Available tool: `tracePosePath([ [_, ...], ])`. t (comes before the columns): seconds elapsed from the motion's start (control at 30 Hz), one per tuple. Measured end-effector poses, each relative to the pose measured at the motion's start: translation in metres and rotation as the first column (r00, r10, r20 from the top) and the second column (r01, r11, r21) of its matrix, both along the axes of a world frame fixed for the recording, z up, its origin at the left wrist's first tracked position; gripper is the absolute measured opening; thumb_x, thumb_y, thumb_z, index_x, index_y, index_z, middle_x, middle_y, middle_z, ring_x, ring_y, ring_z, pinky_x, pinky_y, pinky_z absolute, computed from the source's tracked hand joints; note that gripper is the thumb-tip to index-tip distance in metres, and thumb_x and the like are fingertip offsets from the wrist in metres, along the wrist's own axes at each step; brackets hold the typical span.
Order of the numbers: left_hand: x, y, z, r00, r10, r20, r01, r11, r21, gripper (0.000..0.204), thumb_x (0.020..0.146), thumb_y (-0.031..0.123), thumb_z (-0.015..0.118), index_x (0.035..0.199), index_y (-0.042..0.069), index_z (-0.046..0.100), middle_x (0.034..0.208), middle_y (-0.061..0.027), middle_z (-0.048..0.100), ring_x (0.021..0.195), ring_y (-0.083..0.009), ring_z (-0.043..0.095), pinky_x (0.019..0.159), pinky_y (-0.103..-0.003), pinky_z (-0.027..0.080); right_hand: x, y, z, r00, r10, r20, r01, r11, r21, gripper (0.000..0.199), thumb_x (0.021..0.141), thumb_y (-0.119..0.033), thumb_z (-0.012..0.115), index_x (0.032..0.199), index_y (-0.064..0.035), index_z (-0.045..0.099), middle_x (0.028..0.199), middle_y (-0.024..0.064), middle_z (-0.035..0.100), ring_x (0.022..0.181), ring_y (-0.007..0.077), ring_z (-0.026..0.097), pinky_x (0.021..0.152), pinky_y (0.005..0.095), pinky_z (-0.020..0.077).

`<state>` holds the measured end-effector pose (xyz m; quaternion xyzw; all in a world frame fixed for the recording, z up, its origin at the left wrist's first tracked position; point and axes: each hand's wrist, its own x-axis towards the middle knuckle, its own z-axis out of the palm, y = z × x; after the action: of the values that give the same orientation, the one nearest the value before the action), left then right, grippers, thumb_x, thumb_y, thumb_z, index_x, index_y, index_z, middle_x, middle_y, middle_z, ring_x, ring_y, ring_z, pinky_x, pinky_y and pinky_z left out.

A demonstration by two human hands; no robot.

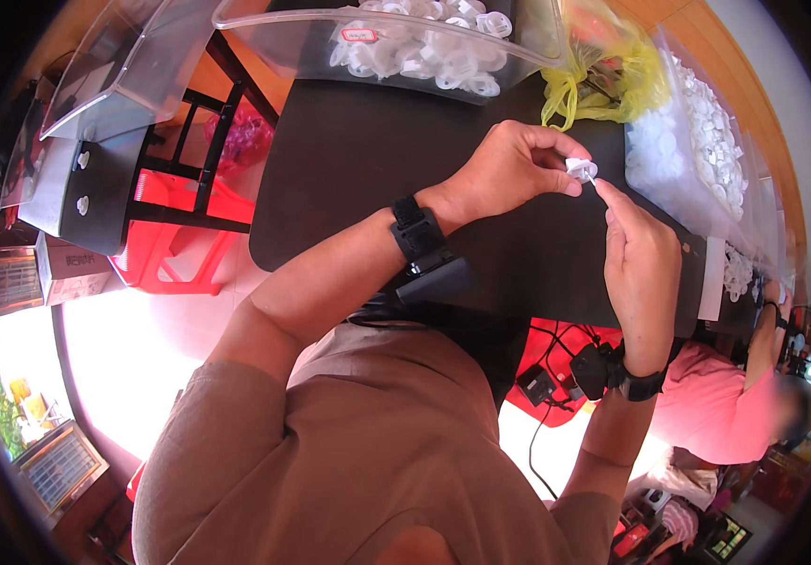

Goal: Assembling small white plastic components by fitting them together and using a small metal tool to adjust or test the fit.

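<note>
At centre right, our left hand (509, 165) and right hand (641, 268) pinch a white part (581, 169) above the black table (349, 179). A clear bin (264, 24), red-edged white label (358, 35), sits at top; a yellow bag (613, 80) lies beside it.

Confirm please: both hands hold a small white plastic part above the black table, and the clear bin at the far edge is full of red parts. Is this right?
Not quite. The head view shows the clear bin holds white parts, not red. The rest stands: left hand and right hand hold the small white part above the black table.

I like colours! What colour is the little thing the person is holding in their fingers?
The little plastic piece is white, pinched between the left hand and right hand. Head view shows it best.
</note>
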<state>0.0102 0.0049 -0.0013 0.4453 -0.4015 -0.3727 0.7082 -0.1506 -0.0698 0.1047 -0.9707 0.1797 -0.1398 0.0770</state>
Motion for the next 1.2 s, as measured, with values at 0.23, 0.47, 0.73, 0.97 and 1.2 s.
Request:
tracePosePath([
  [0.23, 0.000, -0.001, 0.005, 1.000, 0.021, -0.017, -0.021, 0.999, -0.025, 0.029, 0.081, -0.001, 0.075, 0.109, 0.001, 0.066, 0.094, -0.0031, 0.070, 0.085, -0.0082, 0.065, 0.079, -0.024, 0.054, -0.009, 0.002, -0.012, 0.985, -0.089, 0.146, 0.067, 0.986, 0.152, 0.028, 0.089, 0.001, 0.057, 0.114, -0.0056, 0.067, 0.088, 0.0186, 0.067, 0.075, 0.0344, 0.066, 0.067, 0.0375, 0.0517],
  [0.47, 0.002, -0.001, 0.004, 0.999, 0.041, 0.006, -0.041, 0.999, 0.000, 0.029, 0.081, -0.002, 0.075, 0.108, 0.000, 0.066, 0.097, -0.0032, 0.069, 0.085, -0.0072, 0.063, 0.078, -0.023, 0.054, -0.005, 0.009, -0.018, 0.982, -0.087, 0.170, 0.073, 0.994, 0.086, 0.030, 0.089, 0.001, 0.058, 0.116, -0.0078, 0.067, 0.088, 0.0152, 0.067, 0.074, 0.0323, 0.066, 0.065, 0.0378, 0.0517],
  [0.73, -0.002, -0.003, 0.003, 1.000, 0.022, -0.007, -0.022, 0.999, -0.049, 0.029, 0.082, -0.004, 0.073, 0.109, -0.001, 0.065, 0.098, -0.0030, 0.068, 0.087, -0.0080, 0.063, 0.079, -0.024, 0.055, -0.004, 0.008, -0.020, 0.989, -0.099, 0.107, 0.112, 0.987, -0.116, 0.034, 0.085, -0.002, 0.059, 0.116, -0.0130, 0.066, 0.082, 0.0099, 0.065, 0.071, 0.0322, 0.065, 0.061, 0.0419, 0.0522],
  [0.97, -0.005, 0.000, 0.002, 0.998, 0.017, 0.064, -0.018, 1.000, 0.014, 0.031, 0.082, 0.000, 0.075, 0.111, -0.001, 0.065, 0.103, -0.0052, 0.068, 0.092, -0.0103, 0.065, 0.084, -0.025, 0.054, -0.007, 0.014, -0.022, 0.991, -0.129, -0.022, 0.119, 0.961, -0.251, 0.031, 0.086, -0.006, 0.054, 0.115, -0.0117, 0.066, 0.074, 0.0077, 0.062, 0.061, 0.0296, 0.064, 0.053, 0.0420, 0.0502],
  [1.2, 0.003, 0.020, 0.046, 0.992, 0.074, 0.106, -0.071, 0.997, -0.026, 0.034, 0.081, -0.005, 0.074, 0.112, 0.000, 0.064, 0.104, -0.0067, 0.068, 0.095, -0.0116, 0.064, 0.085, -0.026, 0.054, -0.015, -0.013, -0.004, 0.955, -0.063, 0.291, 0.034, 0.994, 0.102, 0.025, 0.083, -0.015, 0.068, 0.108, -0.0095, 0.068, 0.077, 0.0130, 0.067, 0.064, 0.0325, 0.065, 0.058, 0.0390, 0.0518],
])
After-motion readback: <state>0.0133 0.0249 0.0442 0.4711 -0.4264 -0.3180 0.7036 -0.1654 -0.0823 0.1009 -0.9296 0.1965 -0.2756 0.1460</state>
